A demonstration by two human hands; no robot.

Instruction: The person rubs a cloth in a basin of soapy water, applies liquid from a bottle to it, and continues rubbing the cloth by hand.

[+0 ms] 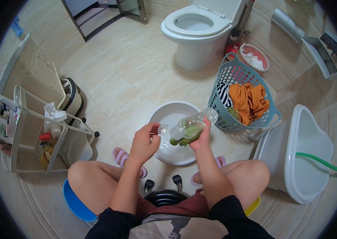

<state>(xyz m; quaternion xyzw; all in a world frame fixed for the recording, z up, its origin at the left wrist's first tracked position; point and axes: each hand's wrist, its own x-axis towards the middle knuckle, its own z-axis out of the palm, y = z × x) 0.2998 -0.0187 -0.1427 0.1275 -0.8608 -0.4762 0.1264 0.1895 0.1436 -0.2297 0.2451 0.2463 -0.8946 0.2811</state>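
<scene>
My right hand (202,136) is wrapped around a clear plastic bottle (190,125) and a green cloth-like item (183,141) pressed beneath it. The bottle lies tilted, its narrower end towards my left hand. My left hand (147,139) pinches a small clear round plastic piece (164,129), perhaps a cap or cup, just left of the bottle. Both hands are over a white round basin (174,159) on the tiled floor; something clear and shiny, maybe water, shows inside it below my left fingers.
A blue-grey laundry basket (220,103) with orange and striped clothes stands at the right, near a white toilet (198,38) and a small waste bin (267,64). A white tub (297,179) with a green hose is right; a shelf cart (31,171) is left.
</scene>
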